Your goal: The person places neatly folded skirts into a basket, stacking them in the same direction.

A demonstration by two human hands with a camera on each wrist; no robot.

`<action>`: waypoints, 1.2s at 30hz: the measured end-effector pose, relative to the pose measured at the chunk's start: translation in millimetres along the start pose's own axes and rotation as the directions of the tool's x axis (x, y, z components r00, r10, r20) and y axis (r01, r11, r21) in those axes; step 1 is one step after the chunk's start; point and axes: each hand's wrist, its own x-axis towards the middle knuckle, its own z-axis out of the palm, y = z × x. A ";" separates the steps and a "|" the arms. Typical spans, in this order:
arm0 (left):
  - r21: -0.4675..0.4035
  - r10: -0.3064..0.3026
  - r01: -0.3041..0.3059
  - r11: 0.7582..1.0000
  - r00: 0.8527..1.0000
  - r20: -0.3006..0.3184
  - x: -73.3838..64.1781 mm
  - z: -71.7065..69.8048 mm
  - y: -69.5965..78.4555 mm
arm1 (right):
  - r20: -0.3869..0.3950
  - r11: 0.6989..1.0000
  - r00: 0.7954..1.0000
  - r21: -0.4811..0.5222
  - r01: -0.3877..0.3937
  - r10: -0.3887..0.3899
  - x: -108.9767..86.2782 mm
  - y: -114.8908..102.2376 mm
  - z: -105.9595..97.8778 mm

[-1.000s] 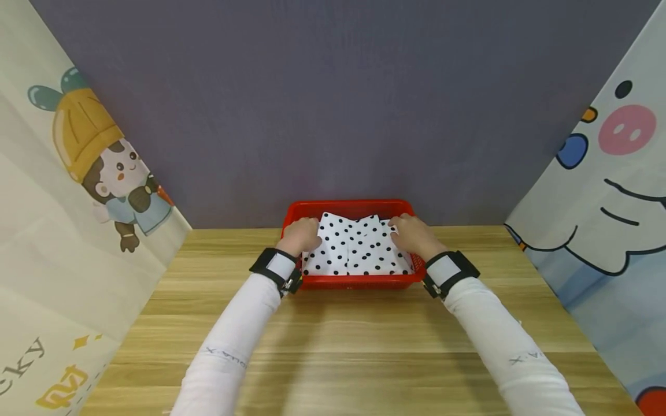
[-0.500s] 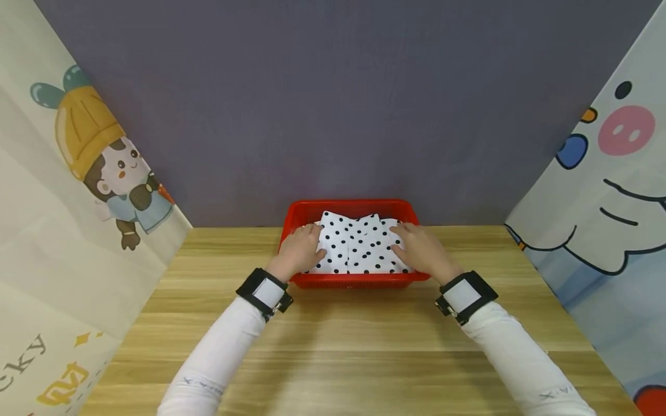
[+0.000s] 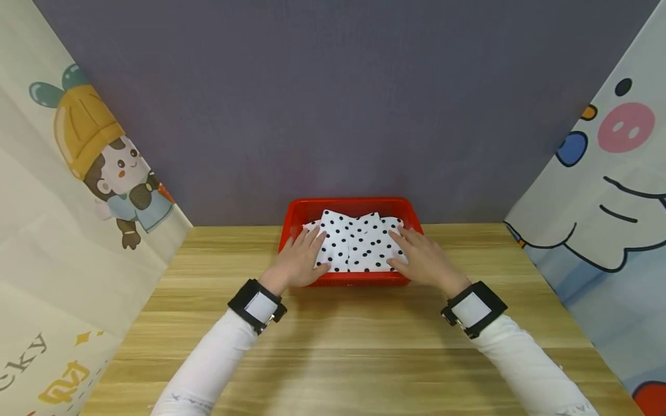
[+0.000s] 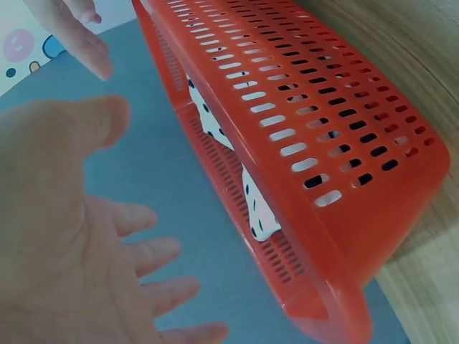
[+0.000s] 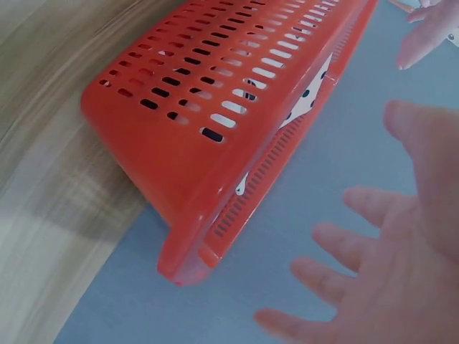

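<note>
White cloth with black dots (image 3: 359,242) lies folded inside a red plastic basket (image 3: 354,279), which stands at the back of the table. My left hand (image 3: 296,260) hovers over the basket's front left corner, fingers spread and holding nothing. Over the front right corner is my right hand (image 3: 424,258), its fingers likewise spread and its palm bare. Both wrist views show a gap between the palms and the slotted basket wall (image 4: 301,93). Part of the cloth (image 5: 308,97) shows past the rim in the right wrist view.
The wooden table (image 3: 343,352) runs toward me in front of the basket. A grey panel (image 3: 343,104) rises close behind it. Printed cartoon curtains hang at the left (image 3: 52,260) and right (image 3: 588,219).
Both hands have drawn back from inside the basket toward me and spread outward, their fingers straightening. The cloth and basket stay where they were.
</note>
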 end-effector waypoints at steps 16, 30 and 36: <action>0.007 0.003 -0.004 1.000 0.995 0.097 -11.2 1.7 3.0 | 0.122 0.998 0.991 0.036 -0.057 0.052 -8.2 -5.7 1.3; 0.038 0.017 -0.021 0.999 0.995 0.097 -15.7 0.8 4.7 | 0.124 0.999 0.992 0.038 -0.029 0.024 -13.0 -3.9 0.5; 0.037 0.015 -0.019 0.999 0.996 0.093 -17.2 -4.5 5.8 | 0.118 0.999 0.993 0.026 -0.020 0.017 -13.7 -4.3 -4.4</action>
